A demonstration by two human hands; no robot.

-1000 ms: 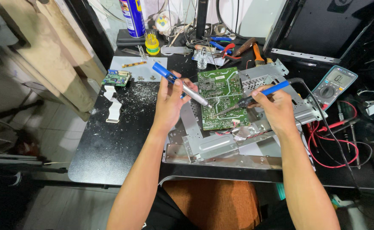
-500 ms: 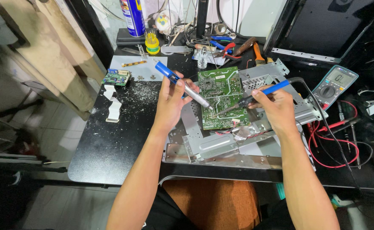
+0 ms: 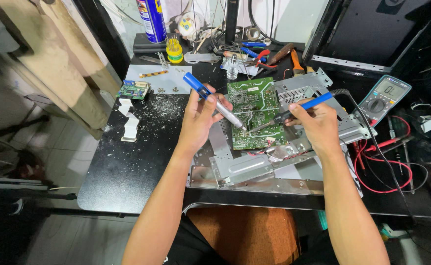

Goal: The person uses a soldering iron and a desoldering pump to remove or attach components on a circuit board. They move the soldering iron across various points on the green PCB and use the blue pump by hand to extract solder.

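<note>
Nearest you, the grey metal chassis (image 3: 255, 169) lies flat on the black table (image 3: 122, 172), its front edge right at your lap. On it sits the green circuit board (image 3: 255, 113), and that is where both tools meet.

Your left hand (image 3: 198, 118) is closed around the desoldering pump (image 3: 215, 104), thumb up near its blue plunger end, silver nozzle slanting down to the board's middle. Your right hand (image 3: 316, 122) is wrapped pen-style round the blue-handled soldering iron (image 3: 294, 112), its tip coming in from the right to almost the same spot. Both grips look firm and fully closed on their tools.

To do this well, I'd say keep the iron tip flat on the joint and the nozzle right beside it, wrists braced on the chassis so neither tip skates across the tracks. Mind the iron's cable (image 3: 367, 137) trailing past the red leads (image 3: 382, 162).

Further out: a multimeter (image 3: 385, 98) with a grey display at right; a small green board (image 3: 133, 90) at left, white ribbon strips (image 3: 129, 120) below it. At the back, a blue spray can (image 3: 151, 19) with yellow lettering stands upright, a yellow round bit holder (image 3: 174, 49) just beside it, and pliers (image 3: 259, 55) with red and blue handles.
</note>
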